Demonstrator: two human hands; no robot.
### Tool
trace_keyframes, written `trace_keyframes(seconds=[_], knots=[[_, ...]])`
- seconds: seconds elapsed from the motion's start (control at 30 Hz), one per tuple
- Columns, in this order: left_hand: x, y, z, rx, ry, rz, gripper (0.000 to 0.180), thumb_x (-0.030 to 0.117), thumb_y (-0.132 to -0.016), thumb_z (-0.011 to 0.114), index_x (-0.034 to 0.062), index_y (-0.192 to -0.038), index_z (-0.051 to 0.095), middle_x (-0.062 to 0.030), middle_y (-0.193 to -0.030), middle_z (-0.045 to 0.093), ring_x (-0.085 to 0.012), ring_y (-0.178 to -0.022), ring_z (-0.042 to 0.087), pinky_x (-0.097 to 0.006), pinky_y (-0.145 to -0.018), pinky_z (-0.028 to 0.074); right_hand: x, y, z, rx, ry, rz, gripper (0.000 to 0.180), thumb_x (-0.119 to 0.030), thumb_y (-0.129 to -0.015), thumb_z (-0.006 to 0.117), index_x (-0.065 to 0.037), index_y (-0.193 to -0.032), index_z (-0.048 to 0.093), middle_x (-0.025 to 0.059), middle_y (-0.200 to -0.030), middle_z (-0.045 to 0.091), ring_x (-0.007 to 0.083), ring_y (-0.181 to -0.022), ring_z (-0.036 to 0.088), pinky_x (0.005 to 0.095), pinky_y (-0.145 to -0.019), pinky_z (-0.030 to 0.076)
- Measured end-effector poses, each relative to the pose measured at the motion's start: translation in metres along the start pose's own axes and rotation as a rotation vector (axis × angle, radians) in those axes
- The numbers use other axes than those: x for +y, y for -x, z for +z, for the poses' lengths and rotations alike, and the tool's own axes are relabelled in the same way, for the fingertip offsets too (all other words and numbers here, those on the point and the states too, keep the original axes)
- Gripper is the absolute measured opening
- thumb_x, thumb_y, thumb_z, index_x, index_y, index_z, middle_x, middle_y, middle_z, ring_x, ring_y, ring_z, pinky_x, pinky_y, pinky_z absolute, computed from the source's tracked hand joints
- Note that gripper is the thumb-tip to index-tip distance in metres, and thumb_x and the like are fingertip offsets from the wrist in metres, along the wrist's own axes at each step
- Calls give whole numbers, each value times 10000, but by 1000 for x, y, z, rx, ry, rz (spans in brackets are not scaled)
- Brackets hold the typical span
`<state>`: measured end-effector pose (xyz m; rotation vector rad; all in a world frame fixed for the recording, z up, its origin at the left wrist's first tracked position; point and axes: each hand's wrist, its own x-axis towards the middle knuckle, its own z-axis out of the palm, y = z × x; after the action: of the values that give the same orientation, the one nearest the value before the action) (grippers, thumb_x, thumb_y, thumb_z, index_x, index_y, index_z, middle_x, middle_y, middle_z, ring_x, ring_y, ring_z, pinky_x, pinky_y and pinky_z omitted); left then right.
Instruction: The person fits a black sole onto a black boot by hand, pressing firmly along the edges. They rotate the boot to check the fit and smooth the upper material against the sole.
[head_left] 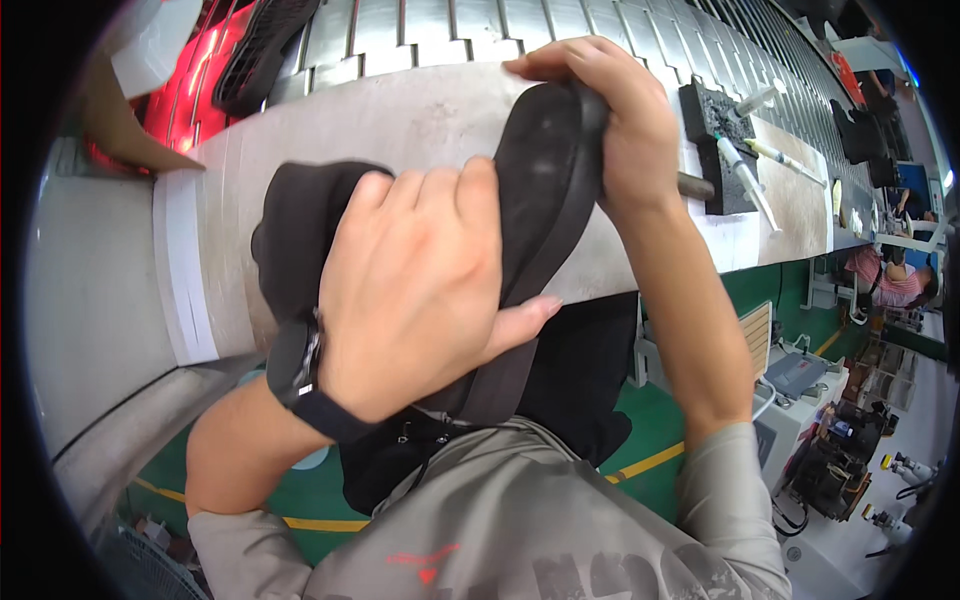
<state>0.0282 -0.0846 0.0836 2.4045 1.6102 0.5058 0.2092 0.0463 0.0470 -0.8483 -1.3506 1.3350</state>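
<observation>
A black shoe (543, 190) is tilted up in front of my body, its dark sole edge facing right. My left hand (415, 260), with a black watch on the wrist, is closed over the shoe's left side, its thumb lying across the lower part. My right hand (630, 125) wraps round the shoe's upper end from the right, its fingers curling over the far tip. Another soft black piece (292, 220) sits left of my left hand; whether it belongs to the same shoe, I cannot tell.
Beyond the pale worktop (400, 120) runs a metal slat conveyor (430, 30). At its left, a black shoe (262, 50) is by a red-lit area. On the right lie a black block (715, 150), a white syringe (745, 180) and a thin tube (785, 158). Machinery (795, 375) stands further right.
</observation>
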Motion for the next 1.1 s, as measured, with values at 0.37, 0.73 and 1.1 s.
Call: trace_keyframes(seconds=[0.37,0.73,1.1], knots=[[-14,8,16,139,-41,32,657,528,-978,741,-66,-1247,653,-209,-968,723,-399,-934,685,-465,-836,493,0,92,27,336,316,-69,462,-341,-1136,583,64,-1358,604,100,-1127,686,159,-1077,604,316,-983,497],[-16,-5,14,109,16,60,688,575,-913,789,-49,-1172,660,-183,-880,710,-386,-837,691,-474,-769,498,-28,166,26,-55,459,406,592,-179,-918,885,53,-1330,529,48,-862,668,75,-758,607,243,-685,500],[27,-11,-47,437,108,166,1237,419,-545,1059,-37,-1528,462,-182,-1194,713,-375,-1082,699,-451,-967,506,-113,40,24,-75,-296,-134,812,-673,-1136,298,34,-1430,566,169,-1266,695,238,-1173,659,375,-1038,523]])
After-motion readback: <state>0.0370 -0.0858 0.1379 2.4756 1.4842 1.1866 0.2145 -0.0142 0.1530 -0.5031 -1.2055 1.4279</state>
